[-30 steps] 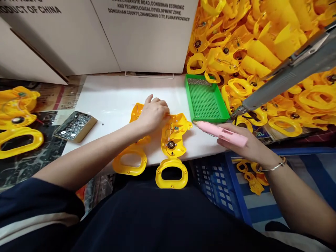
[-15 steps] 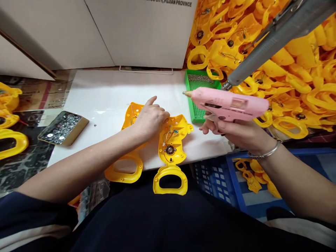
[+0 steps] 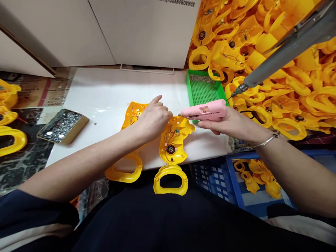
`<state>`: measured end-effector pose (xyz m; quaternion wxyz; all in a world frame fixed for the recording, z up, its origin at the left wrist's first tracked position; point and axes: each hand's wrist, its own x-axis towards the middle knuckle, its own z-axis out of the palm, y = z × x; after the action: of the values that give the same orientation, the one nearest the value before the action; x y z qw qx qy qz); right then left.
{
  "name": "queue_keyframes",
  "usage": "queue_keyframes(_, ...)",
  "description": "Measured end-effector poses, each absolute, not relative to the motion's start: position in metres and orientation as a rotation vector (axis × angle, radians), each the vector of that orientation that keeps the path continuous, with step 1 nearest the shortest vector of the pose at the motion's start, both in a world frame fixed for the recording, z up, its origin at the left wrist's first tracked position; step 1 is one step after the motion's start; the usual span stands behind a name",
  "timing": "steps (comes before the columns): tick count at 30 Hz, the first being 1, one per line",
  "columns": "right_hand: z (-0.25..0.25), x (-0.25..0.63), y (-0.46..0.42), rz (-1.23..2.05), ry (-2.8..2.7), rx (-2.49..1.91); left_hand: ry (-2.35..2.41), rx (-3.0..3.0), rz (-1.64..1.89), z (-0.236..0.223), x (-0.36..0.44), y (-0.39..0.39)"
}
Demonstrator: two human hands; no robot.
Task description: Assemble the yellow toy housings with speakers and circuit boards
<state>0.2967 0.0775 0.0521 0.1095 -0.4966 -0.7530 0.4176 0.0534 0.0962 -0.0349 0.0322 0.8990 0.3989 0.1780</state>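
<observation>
In my right hand (image 3: 223, 123) is a pink hot glue gun (image 3: 203, 109), its nozzle pointing left, close to the fingers of my left hand. My left hand (image 3: 157, 117) is closed at the upper left edge of a yellow plastic shell half (image 3: 181, 141), one finger sticking out. Its fingertips are hidden, so what they pinch cannot be made out. Inside this shell are a round black speaker, thin wires and a small circuit board; its looped handle (image 3: 170, 190) hangs over the table's front edge. A second yellow shell half (image 3: 129, 117) lies partly beneath my left forearm.
A box of screws (image 3: 65, 126) lies left on the white table (image 3: 94, 91). A green tray (image 3: 206, 92) holds small metal parts. An electric screwdriver (image 3: 275, 56) hangs at upper right before piled yellow shells (image 3: 296, 77). A blue crate (image 3: 233, 182) stands below right.
My right hand has brought the glue gun left and down, its nozzle now close to my left hand. The hanging screwdriver has shifted slightly right. My left hand stays at the shell.
</observation>
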Motion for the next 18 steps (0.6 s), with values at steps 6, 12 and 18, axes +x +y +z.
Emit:
queue_keyframes(6,0.054,0.298,0.084,1.271,-2.228,-1.560,1.220,2.738,0.547,-0.034,0.055,0.097)
queue_keyframes(12,0.053,0.301,0.092,1.278,-2.357,-1.500,1.225,2.833,0.506,-0.035,0.057,0.096)
queue_keyframes(18,0.054,0.300,0.091,1.258,-2.321,-1.467,1.245,2.887,0.460,-0.034,0.056,0.096)
